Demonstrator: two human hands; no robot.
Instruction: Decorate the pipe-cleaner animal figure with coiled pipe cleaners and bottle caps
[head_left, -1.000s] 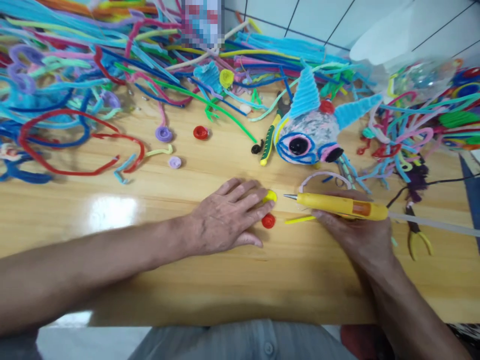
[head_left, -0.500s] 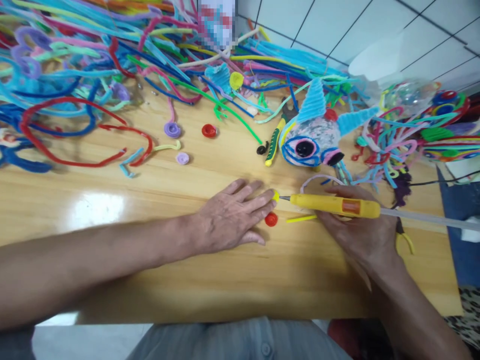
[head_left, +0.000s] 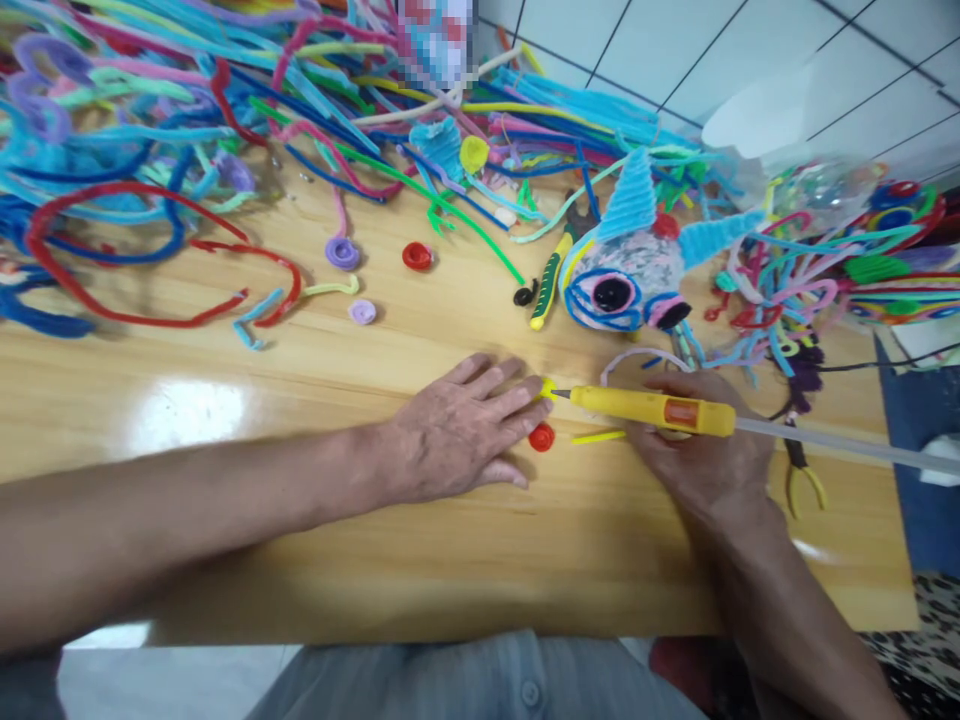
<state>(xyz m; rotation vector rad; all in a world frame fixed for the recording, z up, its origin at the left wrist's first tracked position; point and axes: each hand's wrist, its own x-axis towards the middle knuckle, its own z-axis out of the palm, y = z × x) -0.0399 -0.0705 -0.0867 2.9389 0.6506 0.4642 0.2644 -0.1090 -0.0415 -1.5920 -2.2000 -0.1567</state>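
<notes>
My left hand (head_left: 469, 425) lies flat on the wooden table, fingers stretched and spread. Its fingertips touch a small yellow coil (head_left: 550, 387), partly hidden under them. Beside them is a red pipe-cleaner coil (head_left: 541, 437). My right hand (head_left: 712, 450) is closed around a yellow hot glue gun (head_left: 637, 408), a long translucent glue stick (head_left: 832, 445) sticking out of its back. The nozzle points left and meets the yellow coil's edge. A short yellow pipe-cleaner piece (head_left: 598, 437) lies below the gun.
Behind the gun stands a pipe-cleaner animal head (head_left: 646, 265) with blue ears. Green-handled pliers (head_left: 550, 280) lie beside it, yellow-handled pliers (head_left: 805, 485) at right. Loose pipe cleaners (head_left: 187, 130) crowd the back left. Purple (head_left: 343, 252) and red coils (head_left: 418, 256) sit mid-table.
The glue gun and my right hand have shifted slightly left, bringing the nozzle closer over the yellow coil. My left hand stays flat in about the same place.
</notes>
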